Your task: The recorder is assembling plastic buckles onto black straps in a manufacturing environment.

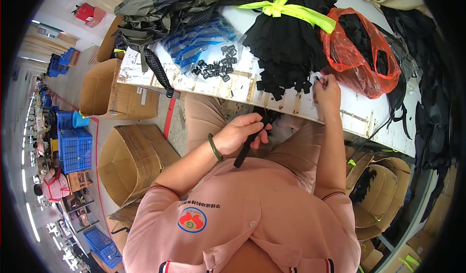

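My left hand [239, 133] is closed round a black webbing strap [243, 150] above my lap, in front of the table edge. One strap end hangs below the fingers. Over the white table's front edge, my right hand [328, 93] has its fingertips pinched together; a small dark bit shows there, too small to name. Just left of it lies a thick bundle of black straps [289, 44], tied with a yellow-green band [301, 14]. Beyond my right hand sits a red plastic bag [347, 71] with black material inside. Several small black plastic buckles [216, 70] lie loose on the left.
The worn white table [247, 86] also carries a clear and blue plastic bag [194, 42] and dark fabric [160, 13]. Open cardboard boxes [131, 159] stand on the floor to the left, another box [383, 195] to the right. Black fabric [434, 103] hangs at the far right.
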{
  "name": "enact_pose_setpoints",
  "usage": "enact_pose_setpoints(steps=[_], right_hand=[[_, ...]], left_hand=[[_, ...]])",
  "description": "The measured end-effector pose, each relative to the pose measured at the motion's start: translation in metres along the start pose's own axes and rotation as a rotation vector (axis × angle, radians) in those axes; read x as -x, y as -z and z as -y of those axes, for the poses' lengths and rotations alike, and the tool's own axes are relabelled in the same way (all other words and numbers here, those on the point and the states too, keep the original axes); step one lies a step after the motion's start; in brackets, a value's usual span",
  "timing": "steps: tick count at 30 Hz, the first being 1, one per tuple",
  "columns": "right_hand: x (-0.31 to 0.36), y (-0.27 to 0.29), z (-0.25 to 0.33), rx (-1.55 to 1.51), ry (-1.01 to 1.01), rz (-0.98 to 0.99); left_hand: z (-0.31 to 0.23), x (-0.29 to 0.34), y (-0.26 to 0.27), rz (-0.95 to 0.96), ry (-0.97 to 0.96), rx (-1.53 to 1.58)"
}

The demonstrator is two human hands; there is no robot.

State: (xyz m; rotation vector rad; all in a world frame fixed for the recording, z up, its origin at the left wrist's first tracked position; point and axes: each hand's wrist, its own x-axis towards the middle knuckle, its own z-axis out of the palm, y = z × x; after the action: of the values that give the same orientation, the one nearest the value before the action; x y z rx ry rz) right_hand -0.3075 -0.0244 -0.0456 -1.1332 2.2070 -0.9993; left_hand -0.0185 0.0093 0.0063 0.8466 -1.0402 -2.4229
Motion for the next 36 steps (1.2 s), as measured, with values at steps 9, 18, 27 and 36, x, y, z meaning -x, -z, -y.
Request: enact_pose_setpoints(steps=[9,18,27,36], right_hand=[[0.055,0.03,0.024,-0.385,0.206,0.036],[0.115,0.002,0.068,0.068,0.825,0.406],[0.131,0.007,0.064,0.24,0.846,0.497],[0.135,-0.023,0.057,0.016,0.822,0.504]], left_hand=[[0.005,-0.009,0.004,-0.068,0.061,-0.103],[0.028,-0.011,0.019,-0.11,0.017,-0.206],[0.056,-0.024,0.013,-0.224,0.08,-0.253],[0.06,-0.027,0.03,-0.196,0.043,-0.318]])
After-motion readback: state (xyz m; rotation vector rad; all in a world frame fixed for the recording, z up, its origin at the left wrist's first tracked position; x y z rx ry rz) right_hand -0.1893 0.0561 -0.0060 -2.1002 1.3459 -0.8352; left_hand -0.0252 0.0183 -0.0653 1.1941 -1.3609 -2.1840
